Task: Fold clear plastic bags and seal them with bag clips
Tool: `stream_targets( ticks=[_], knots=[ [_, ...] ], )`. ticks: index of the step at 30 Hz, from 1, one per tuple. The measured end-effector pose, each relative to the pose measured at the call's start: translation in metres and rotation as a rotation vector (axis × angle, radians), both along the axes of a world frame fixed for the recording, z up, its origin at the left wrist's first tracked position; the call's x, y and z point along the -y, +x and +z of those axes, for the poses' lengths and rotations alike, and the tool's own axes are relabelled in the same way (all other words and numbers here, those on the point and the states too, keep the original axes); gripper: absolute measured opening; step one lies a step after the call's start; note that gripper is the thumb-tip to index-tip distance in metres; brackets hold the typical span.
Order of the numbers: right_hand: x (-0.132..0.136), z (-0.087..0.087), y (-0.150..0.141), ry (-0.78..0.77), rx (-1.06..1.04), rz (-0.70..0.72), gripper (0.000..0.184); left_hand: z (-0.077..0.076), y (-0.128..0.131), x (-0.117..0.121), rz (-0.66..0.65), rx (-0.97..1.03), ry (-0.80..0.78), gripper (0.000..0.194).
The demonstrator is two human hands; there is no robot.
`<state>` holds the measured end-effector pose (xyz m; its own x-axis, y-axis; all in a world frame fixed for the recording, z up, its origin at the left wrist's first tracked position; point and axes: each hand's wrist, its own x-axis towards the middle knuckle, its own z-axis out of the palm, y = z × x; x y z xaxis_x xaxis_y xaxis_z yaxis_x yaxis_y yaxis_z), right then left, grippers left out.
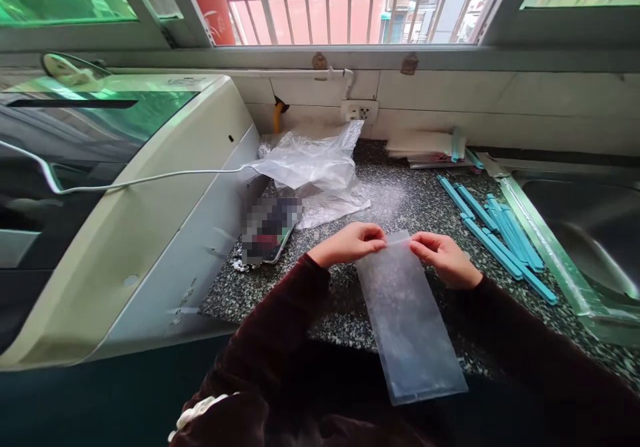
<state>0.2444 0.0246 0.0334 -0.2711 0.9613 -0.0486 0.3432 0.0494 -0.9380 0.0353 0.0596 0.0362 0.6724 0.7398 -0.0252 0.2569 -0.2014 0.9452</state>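
A frosted clear plastic bag (410, 327), long and narrow, hangs flat over the counter's front edge, its lower end toward me. My left hand (353, 242) pinches the left corner of its top edge between thumb and fingers. At the right corner, my right hand (445, 258) grips the same edge in a pinch. A short strip of the bag's top shows between the two hands. Whether its mouth is parted I cannot tell.
Several turquoise plastic strips (500, 230) lie right, beside a steel sink (583, 227). Behind are crumpled clear plastic (315, 167) and a stack of flat bags (425, 145). A phone (270, 230) lies left, near a large cream appliance (165, 213) crossed by a white cable (150, 179).
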Motion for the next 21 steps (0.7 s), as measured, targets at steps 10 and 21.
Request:
stream_targets(
  ticks=[10, 21],
  knots=[
    [-0.001, -0.015, 0.004, 0.098, -0.092, -0.243, 0.038, -0.002, -0.002, -0.002, 0.111, 0.013, -0.088, 0.029],
    [-0.002, -0.003, 0.002, 0.046, -0.085, -0.083, 0.039, 0.005, -0.001, 0.000, 0.123, 0.011, -0.092, 0.031]
  ],
)
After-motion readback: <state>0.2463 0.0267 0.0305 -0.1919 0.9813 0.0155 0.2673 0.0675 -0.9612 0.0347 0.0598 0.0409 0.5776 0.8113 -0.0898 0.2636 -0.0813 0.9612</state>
